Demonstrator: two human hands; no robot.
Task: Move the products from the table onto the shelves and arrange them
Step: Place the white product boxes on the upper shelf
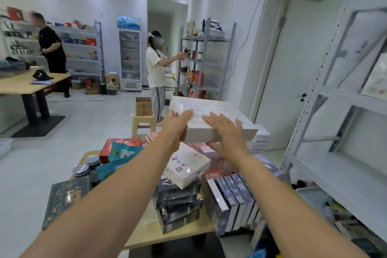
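Observation:
A large flat white box point(211, 109) is held in the air above the table point(146, 234). My left hand point(174, 125) grips its near left corner, thumb on top and fingers under. My right hand point(225, 130) lies flat on the box's near top edge, fingers straight. Below on the table lie a tilted white box point(188, 167), a stack of dark boxes point(178, 205), a row of upright dark-blue boxes point(234, 199), teal pouches point(123, 151), a red box point(119, 144) and round tins point(85, 167). A grey metal shelf unit point(343, 94) stands to the right.
A plastic stool point(144, 123) with a cardboard box point(143, 106) stands beyond the table. Two other people work at far shelves point(201, 58). A white door point(293, 69) is behind the box. White bins point(318, 201) sit under the right shelf unit.

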